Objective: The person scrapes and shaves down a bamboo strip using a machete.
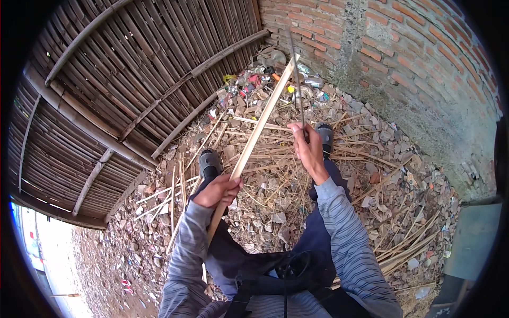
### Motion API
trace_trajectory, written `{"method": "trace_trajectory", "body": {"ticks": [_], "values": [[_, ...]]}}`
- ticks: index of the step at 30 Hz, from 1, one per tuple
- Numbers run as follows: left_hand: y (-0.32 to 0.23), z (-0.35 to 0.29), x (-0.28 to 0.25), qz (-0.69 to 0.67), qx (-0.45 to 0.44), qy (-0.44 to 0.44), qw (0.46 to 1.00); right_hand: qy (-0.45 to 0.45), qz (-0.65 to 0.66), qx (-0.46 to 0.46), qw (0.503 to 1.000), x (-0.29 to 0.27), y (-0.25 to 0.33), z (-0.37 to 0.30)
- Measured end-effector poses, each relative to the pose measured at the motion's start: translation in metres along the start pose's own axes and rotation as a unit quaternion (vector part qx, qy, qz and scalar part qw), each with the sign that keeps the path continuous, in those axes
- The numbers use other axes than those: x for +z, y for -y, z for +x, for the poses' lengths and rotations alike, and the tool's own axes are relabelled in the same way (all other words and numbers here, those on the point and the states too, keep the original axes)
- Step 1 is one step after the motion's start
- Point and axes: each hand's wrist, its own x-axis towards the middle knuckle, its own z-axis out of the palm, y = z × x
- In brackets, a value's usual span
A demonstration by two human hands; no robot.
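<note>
My left hand point(216, 192) is closed round the lower part of a long, flat, pale bamboo strip point(260, 127). The strip slants up and away to the right, and its near end runs down beside my left thigh. In my right hand point(309, 151) is a long knife point(297, 74), its narrow dark blade pointing up and away from me. The blade's far part stands close to the strip's far end; whether they touch I cannot tell. My fingers hide the knife's handle.
Split bamboo pieces point(405, 249) lie over stony ground point(278, 217) around my feet. Colourful litter point(254, 82) is heaped in the far corner. A bamboo-pole wall point(143, 63) rises on the left, a brick wall point(413, 58) on the right. A grey-green panel point(473, 241) stands at lower right.
</note>
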Motion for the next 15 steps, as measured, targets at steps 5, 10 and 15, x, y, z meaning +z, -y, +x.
{"method": "trace_trajectory", "body": {"ticks": [5,10,15], "values": [[-0.015,0.066,-0.006,-0.078,-0.013,0.008,0.997,0.112,-0.269,-0.07,0.954,0.004,-0.018,-0.014],[0.002,0.098,-0.011,-0.007,0.008,-0.004,1.0,0.183,-0.383,-0.13,0.896,0.019,-0.026,-0.018],[0.014,0.109,-0.015,-0.044,0.024,-0.009,0.999,0.237,-0.417,-0.078,0.874,0.03,-0.043,-0.008]]}}
